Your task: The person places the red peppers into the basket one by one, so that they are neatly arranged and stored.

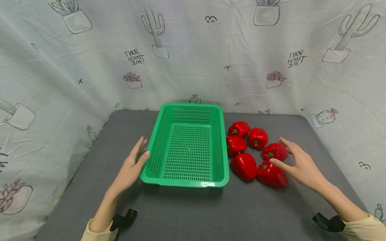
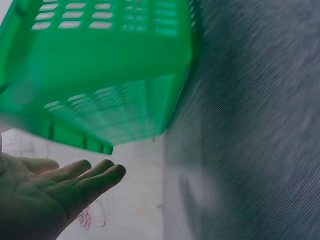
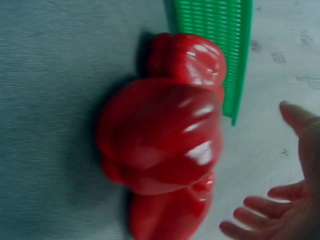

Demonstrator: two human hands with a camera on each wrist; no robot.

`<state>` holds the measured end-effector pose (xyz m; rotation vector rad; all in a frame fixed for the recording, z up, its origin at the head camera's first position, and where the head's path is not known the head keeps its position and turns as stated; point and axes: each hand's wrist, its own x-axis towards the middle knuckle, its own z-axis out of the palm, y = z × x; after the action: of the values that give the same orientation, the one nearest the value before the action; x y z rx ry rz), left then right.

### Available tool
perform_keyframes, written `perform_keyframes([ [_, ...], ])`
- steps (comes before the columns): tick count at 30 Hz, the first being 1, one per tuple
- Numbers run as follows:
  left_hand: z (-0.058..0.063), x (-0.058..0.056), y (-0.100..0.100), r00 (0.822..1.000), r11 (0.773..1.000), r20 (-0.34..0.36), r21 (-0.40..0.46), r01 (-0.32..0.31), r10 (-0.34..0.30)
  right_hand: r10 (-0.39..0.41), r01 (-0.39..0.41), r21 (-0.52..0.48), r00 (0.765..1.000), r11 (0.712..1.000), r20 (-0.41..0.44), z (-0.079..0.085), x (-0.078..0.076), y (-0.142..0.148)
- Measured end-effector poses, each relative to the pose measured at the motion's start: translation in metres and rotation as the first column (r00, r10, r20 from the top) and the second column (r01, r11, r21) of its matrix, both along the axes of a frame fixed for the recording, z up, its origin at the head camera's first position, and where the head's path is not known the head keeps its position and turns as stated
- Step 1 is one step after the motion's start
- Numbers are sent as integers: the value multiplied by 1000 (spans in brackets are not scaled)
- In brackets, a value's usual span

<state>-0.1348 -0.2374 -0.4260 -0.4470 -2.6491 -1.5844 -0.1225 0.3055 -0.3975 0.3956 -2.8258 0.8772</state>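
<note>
Right hand (image 1: 304, 167): thumb and fingers stand apart, with nothing pinched; it hangs over the two right-hand peppers, with a gap showing in the right wrist view.
Left hand (image 1: 130, 169): fingers straight, fairly close together, holding nothing; it is just beside the basket, at its 8 o'clock. I cannot tell whether the thumb touches the rim.
Peppers under the right hand: two; the upper pepper (image 1: 276, 150) sits at 12 o'clock of the lower pepper (image 1: 272, 176).
Other peppers (image 1: 244, 166): four, grouped between those two and the basket.
Pepper count: six, all red, all outside the basket, from its 2 to its 4 o'clock.
Basket (image 1: 187, 184): one, green, upright.
Step in hand: probably a reach for a pepper; a grip calls for lowering the right hand and closing thumb and fingers round one.
Table (image 1: 187, 217): one, grey, beneath basket and peppers.
Cloth (image 1: 193, 43): pale, cactus-printed, hanging at 12 o'clock beyond the table.
</note>
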Motion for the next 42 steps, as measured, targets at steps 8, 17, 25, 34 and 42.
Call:
perform_keyframes([
  [8, -9, 3, 5, 1000, 998, 5, 59, 2, -3, 50, -50, -26, 998, 998, -28, -14, 3, 7],
  [17, -10, 2, 9, 1000, 997, 0, 79, -12, 12, 74, -82, -88, 994, 993, -85, -26, 12, 15],
  [25, -13, 3, 9, 1000, 996, 7, 89, -9, 8, 113, -122, -163, 992, 979, -62, -36, 21, 19],
  [34, -16, 5, 7, 999, 992, 48, 123, -10, 4, 89, -88, -169, 996, 982, -2, -46, 21, 17],
  [42, -17, 4, 6, 999, 992, 50, 130, -3, -3, 80, -77, -81, 996, 994, 36, -46, 17, 13],
])
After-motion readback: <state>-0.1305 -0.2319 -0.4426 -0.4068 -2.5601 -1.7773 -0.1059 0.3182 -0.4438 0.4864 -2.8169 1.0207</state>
